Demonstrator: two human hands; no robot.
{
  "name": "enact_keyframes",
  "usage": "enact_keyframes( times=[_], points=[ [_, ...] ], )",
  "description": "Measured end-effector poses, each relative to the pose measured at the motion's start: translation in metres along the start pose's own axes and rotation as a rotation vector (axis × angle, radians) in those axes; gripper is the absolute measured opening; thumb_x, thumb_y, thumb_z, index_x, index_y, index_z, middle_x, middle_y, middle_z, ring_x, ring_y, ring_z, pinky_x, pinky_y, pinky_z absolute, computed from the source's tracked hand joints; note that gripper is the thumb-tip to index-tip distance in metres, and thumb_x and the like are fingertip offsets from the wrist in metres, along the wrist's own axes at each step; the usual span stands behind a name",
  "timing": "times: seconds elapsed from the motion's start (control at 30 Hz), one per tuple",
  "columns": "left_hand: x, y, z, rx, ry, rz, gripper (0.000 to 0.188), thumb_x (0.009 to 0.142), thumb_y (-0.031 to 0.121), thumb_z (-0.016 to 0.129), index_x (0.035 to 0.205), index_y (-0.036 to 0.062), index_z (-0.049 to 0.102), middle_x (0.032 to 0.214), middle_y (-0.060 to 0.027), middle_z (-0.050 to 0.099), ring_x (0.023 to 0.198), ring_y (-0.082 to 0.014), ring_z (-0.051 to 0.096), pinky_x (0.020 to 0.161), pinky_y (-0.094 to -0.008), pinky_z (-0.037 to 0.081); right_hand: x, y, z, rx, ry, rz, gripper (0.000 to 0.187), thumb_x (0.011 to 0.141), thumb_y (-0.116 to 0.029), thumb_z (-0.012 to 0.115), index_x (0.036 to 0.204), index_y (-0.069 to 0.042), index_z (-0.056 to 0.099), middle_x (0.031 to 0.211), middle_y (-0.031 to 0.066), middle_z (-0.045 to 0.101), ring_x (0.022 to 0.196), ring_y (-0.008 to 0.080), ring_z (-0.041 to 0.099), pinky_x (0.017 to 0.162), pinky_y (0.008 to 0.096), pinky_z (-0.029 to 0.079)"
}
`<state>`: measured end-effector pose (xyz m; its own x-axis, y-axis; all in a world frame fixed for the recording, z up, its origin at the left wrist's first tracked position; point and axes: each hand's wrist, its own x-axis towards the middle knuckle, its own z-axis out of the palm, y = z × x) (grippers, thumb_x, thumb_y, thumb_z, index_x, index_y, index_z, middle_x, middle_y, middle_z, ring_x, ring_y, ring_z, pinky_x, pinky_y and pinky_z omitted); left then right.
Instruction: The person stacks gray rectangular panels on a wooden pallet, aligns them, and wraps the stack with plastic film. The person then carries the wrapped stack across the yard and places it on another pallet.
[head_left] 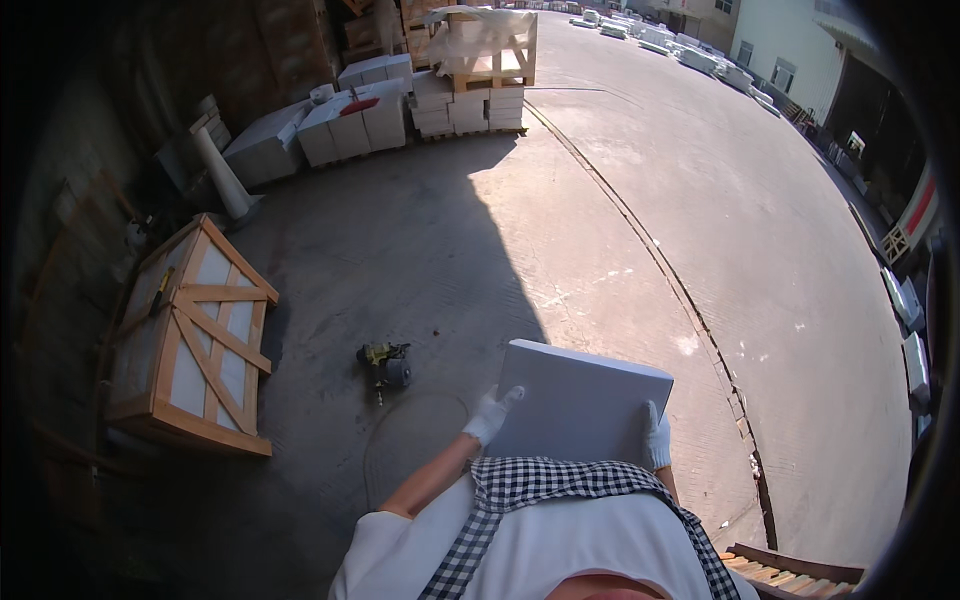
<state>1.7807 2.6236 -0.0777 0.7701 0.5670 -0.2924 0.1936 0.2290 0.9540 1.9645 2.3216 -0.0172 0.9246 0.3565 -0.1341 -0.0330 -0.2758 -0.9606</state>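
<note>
A flat, pale grey rectangular slab (580, 405), likely stone, is held in front of my body. My left hand (492, 415), in a white knit glove, grips its left edge with the thumb lying on the upper face. At the opposite edge, my right hand (657, 438), gloved the same way, holds on with its thumb also on the face. Most of the other fingers are hidden behind the slab. Its near edge meets my checked apron (560, 480). On the floor to the left lies a green and black nail gun (385, 366) with a round drum.
A wooden crate (210, 340) with cross braces stands at left, a yellow-handled tool (162, 290) on it. Stacked pale blocks (350, 130) and a wrapped crate (490, 50) stand far back. A narrow floor groove (690, 300) runs on the right; wooden slats (790, 575) show lower right.
</note>
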Motion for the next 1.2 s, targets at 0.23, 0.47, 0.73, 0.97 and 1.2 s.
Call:
enact_keyframes(
  times=[0.23,0.47,0.73,0.97,1.2],
  points=[
    [0.197,0.088,0.053,0.008,-0.147,0.051,0.064,0.091,0.057,0.066,0.122,0.0009,0.061,0.111,-0.0068,0.068,0.101,-0.0152,0.061,0.086,-0.0311,0.05,0.16,-0.065,0.003,0.057,0.224,0.153,0.049,0.102,-0.046,0.054,0.115,0.001,0.061,0.095,0.0041,0.065,0.084,0.0115,0.058,0.068,0.0292,0.049],
    [0.413,0.148,0.126,0.105,-0.274,-0.008,0.061,0.091,0.053,0.068,0.121,0.0007,0.061,0.11,-0.0066,0.067,0.1,-0.0135,0.06,0.087,-0.03,0.049,0.353,-0.053,-0.012,0.184,0.244,0.051,0.053,0.1,-0.049,0.057,0.119,0.0,0.06,0.101,0.005,0.064,0.09,0.0128,0.058,0.075,0.029,0.049],
    [0.628,0.208,0.195,0.109,-0.149,-0.026,0.055,0.094,0.045,0.067,0.119,-0.0032,0.059,0.107,-0.009,0.067,0.096,-0.0154,0.062,0.082,-0.0303,0.052,0.62,-0.102,-0.024,0.129,0.093,0.094,0.06,0.1,-0.056,0.053,0.116,0.002,0.063,0.1,0.0053,0.065,0.087,0.0126,0.058,0.074,0.0301,0.049],
    [0.817,0.255,0.224,0.051,-0.116,-0.026,0.059,0.093,0.049,0.067,0.116,-0.0045,0.058,0.107,-0.0102,0.066,0.097,-0.0164,0.062,0.082,-0.0307,0.052,0.84,-0.108,-0.001,-0.077,0.149,0.07,0.052,0.098,-0.048,0.059,0.118,0.0,0.058,0.089,0.006,0.06,0.077,0.0148,0.056,0.066,0.0308,0.048],
    [1.042,0.338,0.287,0.036,-0.259,-0.013,0.064,0.093,0.05,0.068,0.123,-0.0057,0.056,0.112,-0.0123,0.066,0.103,-0.0194,0.062,0.085,-0.0327,0.053,1.057,-0.128,-0.009,-0.09,0.291,0.034,0.055,0.1,-0.046,0.057,0.127,0.001,0.057,0.112,0.0119,0.064,0.101,0.0204,0.058,0.09,0.0355,0.046]
  ],
)
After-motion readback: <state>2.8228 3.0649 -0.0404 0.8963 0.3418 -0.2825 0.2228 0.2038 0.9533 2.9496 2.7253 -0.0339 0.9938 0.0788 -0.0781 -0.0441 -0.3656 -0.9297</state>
